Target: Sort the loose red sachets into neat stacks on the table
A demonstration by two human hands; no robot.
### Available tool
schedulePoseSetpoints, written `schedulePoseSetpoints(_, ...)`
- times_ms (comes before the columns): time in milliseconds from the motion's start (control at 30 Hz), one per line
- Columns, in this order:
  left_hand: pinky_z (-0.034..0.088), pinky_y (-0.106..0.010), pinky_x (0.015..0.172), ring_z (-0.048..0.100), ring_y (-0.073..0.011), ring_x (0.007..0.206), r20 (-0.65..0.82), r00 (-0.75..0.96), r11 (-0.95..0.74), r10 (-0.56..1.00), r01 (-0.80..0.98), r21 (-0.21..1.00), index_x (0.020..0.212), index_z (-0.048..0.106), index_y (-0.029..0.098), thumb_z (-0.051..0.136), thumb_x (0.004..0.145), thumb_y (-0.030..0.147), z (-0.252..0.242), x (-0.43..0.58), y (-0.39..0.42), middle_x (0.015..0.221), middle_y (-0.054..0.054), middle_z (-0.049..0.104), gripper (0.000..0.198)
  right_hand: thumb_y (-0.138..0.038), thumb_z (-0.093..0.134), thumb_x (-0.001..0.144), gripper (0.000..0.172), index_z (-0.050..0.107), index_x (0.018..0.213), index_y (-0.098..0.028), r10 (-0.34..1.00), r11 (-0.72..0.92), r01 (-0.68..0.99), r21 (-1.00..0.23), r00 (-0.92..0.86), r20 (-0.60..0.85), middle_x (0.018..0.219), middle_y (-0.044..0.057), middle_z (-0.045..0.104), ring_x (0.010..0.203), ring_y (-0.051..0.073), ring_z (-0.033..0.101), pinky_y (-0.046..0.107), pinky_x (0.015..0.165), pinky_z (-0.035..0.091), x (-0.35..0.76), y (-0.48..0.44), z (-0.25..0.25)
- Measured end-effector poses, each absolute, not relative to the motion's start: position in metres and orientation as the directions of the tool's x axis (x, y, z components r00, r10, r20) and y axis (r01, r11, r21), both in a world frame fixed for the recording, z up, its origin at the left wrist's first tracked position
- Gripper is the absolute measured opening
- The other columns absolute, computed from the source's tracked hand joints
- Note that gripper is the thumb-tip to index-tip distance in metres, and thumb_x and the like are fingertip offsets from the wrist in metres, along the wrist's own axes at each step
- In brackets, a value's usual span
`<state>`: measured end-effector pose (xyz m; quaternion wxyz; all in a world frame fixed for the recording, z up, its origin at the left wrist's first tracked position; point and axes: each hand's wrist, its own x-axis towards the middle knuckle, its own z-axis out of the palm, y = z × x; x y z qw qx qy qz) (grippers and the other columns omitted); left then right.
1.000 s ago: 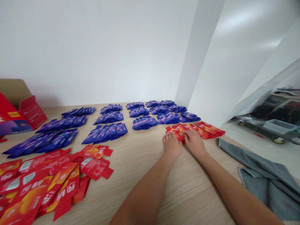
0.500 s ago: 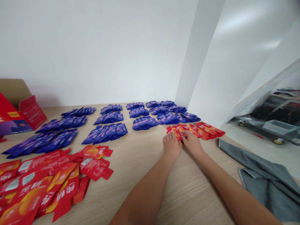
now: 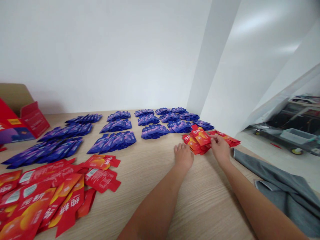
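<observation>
Pinching one red packet (image 3: 200,136), right hand (image 3: 220,148), one box (image 3: 35,120)

L hand (image 3: 184,157) palm down, rt of frame ctr, fingers (image 3: 180,147) loosely curled; R hand (image 3: 221,149) farther rt, thumb & fingertips pinched. L forearm (image 3: 156,203) slants from btm ctr, R forearm (image 3: 260,198) from btm rt.

near the desk's (image 3: 150,170) right edge, the right hand (image 3: 220,149) pinches a red packet (image 3: 200,136), the left hand (image 3: 184,156) just beside.
</observation>
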<state>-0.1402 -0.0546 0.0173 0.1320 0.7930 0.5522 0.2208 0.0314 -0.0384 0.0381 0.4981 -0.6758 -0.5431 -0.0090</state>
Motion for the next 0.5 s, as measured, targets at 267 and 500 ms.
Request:
schedulePoseSetpoints(267,0.023,-0.044,0.111,0.039,-0.0242,0.130,0.197,0.274,-0.336,0.941,0.817,0.469,0.123,0.050,0.014,0.045,0.088,0.028,0.017,-0.139,-0.054,0.134,-0.011,0.053,0.037,-0.027,0.042,0.073,0.035,0.070,0.091,-0.013,0.747,-0.043,0.736,-0.675,0.472,0.468,0.072,0.009,0.069,0.065,0.023,0.059,0.036,0.070,0.045,0.044,-0.035,0.030)
schedulePoseSetpoints(500,0.023,-0.043,0.111,0.039,-0.0237,0.130,0.204,0.274,-0.340,0.940,0.815,0.469,0.125,0.048,0.016,0.045,0.088,0.029,0.016,-0.140,-0.054,0.135,-0.010,0.052,0.039,-0.027,0.042,0.074,0.038,0.069,0.095,-0.011,0.769,-0.121,0.709,-0.695,0.510,0.385,0.068,0.009,0.067,0.061,0.023,0.059,0.035,0.065,0.045,0.046,-0.036,0.031)
